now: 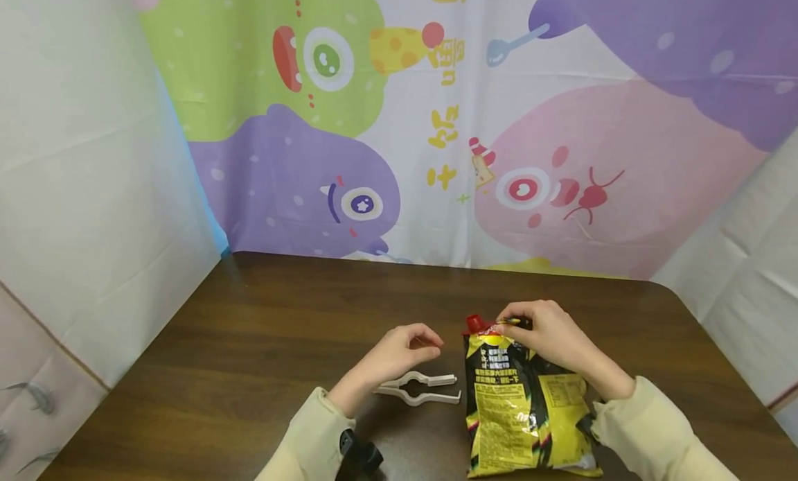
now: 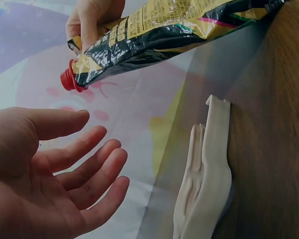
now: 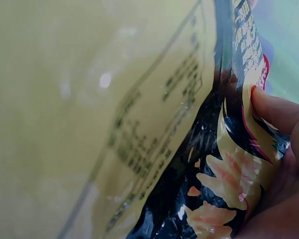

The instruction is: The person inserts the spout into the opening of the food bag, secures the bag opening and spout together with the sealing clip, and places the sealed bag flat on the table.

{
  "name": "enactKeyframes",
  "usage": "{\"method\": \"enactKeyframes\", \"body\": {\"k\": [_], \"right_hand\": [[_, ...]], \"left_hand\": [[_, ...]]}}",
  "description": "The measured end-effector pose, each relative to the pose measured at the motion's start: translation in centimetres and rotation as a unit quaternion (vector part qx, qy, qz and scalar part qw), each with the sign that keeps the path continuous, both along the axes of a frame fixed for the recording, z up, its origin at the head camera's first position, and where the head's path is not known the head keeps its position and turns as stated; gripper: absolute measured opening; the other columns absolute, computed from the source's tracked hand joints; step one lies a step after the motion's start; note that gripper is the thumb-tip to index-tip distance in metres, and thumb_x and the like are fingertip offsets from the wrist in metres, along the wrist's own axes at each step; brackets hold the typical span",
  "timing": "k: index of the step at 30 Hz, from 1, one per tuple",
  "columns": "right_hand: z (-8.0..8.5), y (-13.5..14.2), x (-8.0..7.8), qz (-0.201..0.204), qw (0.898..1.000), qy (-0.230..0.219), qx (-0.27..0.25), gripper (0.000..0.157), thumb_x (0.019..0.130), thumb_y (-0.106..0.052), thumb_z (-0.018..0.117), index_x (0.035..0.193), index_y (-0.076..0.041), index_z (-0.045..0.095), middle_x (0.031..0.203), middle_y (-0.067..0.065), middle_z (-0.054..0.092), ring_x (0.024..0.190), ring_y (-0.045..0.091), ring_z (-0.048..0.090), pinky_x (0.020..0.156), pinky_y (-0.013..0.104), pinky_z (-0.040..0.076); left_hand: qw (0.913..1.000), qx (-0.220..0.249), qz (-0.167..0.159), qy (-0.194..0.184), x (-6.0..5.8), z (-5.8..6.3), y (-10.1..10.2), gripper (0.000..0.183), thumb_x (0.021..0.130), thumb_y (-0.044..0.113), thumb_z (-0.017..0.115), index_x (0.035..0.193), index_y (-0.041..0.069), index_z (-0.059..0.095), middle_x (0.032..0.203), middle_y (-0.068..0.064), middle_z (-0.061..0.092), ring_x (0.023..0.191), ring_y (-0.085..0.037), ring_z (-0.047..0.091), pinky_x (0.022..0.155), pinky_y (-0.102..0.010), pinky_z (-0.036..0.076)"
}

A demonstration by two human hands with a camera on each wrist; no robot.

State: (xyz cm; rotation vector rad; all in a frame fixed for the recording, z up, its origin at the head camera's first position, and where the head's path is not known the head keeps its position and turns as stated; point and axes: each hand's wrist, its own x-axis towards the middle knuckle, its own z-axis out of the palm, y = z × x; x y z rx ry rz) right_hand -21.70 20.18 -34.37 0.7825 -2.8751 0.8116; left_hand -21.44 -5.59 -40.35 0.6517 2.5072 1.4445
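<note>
A yellow and black snack bag (image 1: 505,405) lies on the table in front of my right side, its printed back facing up. My right hand (image 1: 545,332) pinches its top edge between thumb and fingers; in the right wrist view the thumb (image 3: 279,112) presses the crinkled film. At the bag's top left corner sits a red spout-like piece (image 2: 71,78) with a round rim. My left hand (image 1: 399,356) hovers left of the bag, fingers loosely bent and holding nothing. Close by it is a whitish two-armed tool (image 1: 418,387), tong-like, with a rounded bulge in its arms.
The dark brown wooden table (image 1: 299,321) spreads beyond both hands. A cartoon-printed curtain (image 1: 424,120) hangs along its back edge, with pale cloth (image 1: 93,155) on the left and more on the right. A black device (image 1: 359,457) is at my left wrist.
</note>
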Motion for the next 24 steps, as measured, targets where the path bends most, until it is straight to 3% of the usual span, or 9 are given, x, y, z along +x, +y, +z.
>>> {"method": "enactKeyframes", "body": {"k": [6,9,17,24], "right_hand": [[-0.2,0.2,0.0,-0.001,1.0,-0.007,-0.006,0.015,0.084,-0.035,0.062,0.089,-0.022,0.067,0.076,-0.01,0.062,0.047,0.004,0.034,0.05,0.024,0.033],[-0.2,0.2,0.0,0.001,1.0,-0.006,-0.007,0.015,0.084,-0.035,0.063,0.088,-0.022,0.067,0.075,-0.011,0.062,0.048,0.004,0.035,0.051,0.024,0.033],[-0.1,0.2,0.1,0.003,1.0,-0.006,-0.011,0.015,0.084,-0.033,0.063,0.089,-0.02,0.067,0.077,-0.01,0.063,0.05,0.003,0.042,0.052,0.024,0.036],[-0.1,0.2,0.1,0.003,1.0,-0.005,-0.008,0.013,0.084,-0.033,0.063,0.088,-0.021,0.067,0.075,-0.011,0.062,0.048,0.004,0.035,0.051,0.023,0.034]], "left_hand": [[0.9993,-0.021,-0.029,0.014,0.1,-0.5,-1.0,0.017,0.086,0.014,0.061,0.099,0.003,0.064,0.09,-0.003,0.064,0.083,-0.015,0.059,0.072,-0.023,0.045],[0.9984,-0.035,-0.037,0.025,0.2,-0.6,-1.6,0.014,0.085,0.012,0.061,0.097,0.004,0.065,0.088,-0.001,0.064,0.082,-0.014,0.058,0.072,-0.022,0.044],[0.9943,-0.076,-0.031,0.068,0.4,-0.9,-2.2,0.008,0.083,0.005,0.061,0.089,0.006,0.066,0.086,0.0,0.061,0.079,-0.01,0.055,0.071,-0.022,0.043],[0.9841,-0.135,-0.03,0.111,0.6,-1.2,-2.5,0.009,0.079,0.003,0.062,0.079,0.01,0.067,0.082,0.001,0.058,0.075,-0.01,0.051,0.068,-0.024,0.04]]}}
